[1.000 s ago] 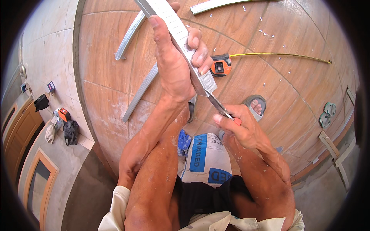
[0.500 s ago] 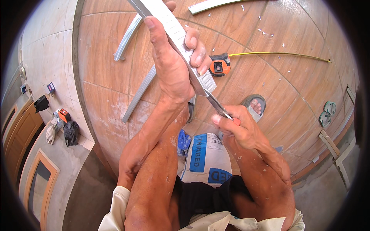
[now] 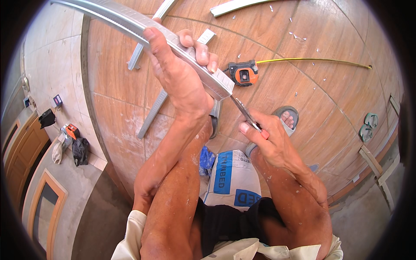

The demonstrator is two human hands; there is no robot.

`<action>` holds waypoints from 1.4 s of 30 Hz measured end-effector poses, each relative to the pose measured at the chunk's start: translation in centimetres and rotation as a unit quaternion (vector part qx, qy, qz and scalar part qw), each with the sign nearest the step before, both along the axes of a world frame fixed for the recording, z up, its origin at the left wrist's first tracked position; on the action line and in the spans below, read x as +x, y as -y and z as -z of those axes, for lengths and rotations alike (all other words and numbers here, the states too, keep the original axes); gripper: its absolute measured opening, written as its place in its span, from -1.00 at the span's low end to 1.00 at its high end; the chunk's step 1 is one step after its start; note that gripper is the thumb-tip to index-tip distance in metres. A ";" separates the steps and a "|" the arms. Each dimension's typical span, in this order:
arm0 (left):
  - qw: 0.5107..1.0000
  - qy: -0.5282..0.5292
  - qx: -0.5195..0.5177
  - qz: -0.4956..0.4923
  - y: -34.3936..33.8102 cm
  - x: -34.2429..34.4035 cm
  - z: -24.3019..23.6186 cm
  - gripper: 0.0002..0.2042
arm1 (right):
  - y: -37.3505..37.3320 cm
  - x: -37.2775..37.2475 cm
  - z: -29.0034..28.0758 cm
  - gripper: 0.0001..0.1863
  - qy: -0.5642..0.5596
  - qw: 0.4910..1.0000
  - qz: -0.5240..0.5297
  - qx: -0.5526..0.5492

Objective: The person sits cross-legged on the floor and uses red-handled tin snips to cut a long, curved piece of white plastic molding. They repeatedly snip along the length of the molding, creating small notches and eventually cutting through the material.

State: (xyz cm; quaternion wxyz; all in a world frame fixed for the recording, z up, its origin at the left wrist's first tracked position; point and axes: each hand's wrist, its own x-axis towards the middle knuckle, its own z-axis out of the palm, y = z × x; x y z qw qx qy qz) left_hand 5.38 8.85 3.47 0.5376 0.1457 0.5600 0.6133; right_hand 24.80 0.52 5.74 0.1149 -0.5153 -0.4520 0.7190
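Metal channel point(image 3: 125, 21) just swung, far end now further left. Left hand point(image 3: 182, 86) grip is clamped round it near the cut end, held above the tiled floor point(image 3: 303, 95). Right hand point(image 3: 273, 134) grip is closed round the red-handled tin snips point(image 3: 246, 112). Blade tips now sit just beside the channel's corner, contact unclear. Reads as repositioning, not cutting.
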 end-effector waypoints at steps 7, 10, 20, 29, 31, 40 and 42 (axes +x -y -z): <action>0.998 -0.043 0.005 -0.038 0.3 0.9 -0.9 -0.37 | -0.5 -0.3 -0.2 -0.61 0.010 1.000 -0.002 0.025; 0.998 -0.050 0.011 -0.039 0.4 1.2 -0.9 -0.37 | -0.8 -0.1 -0.4 -0.68 0.017 1.000 -0.014 -0.023; 0.997 -0.048 0.023 -0.058 0.5 1.1 -0.6 -0.33 | -1.0 -0.6 -0.5 -0.58 0.018 1.000 0.023 -0.003; 0.997 -0.043 0.033 -0.051 0.5 1.2 -0.5 -0.36 | -1.0 -0.5 -0.5 -0.57 0.016 1.000 0.024 -0.006; 0.997 -0.045 0.030 -0.052 0.5 1.2 -0.5 -0.37 | -1.0 -0.5 -0.4 -0.57 0.017 1.000 0.023 0.001; 0.997 -0.046 0.032 -0.046 0.5 1.4 -0.7 -0.39 | -0.8 -0.6 0.0 -0.56 0.023 0.999 0.027 0.026; 0.997 -0.048 0.032 -0.046 0.5 1.3 -0.6 -0.39 | -1.1 -0.4 -0.2 -0.62 0.032 0.999 0.007 -0.010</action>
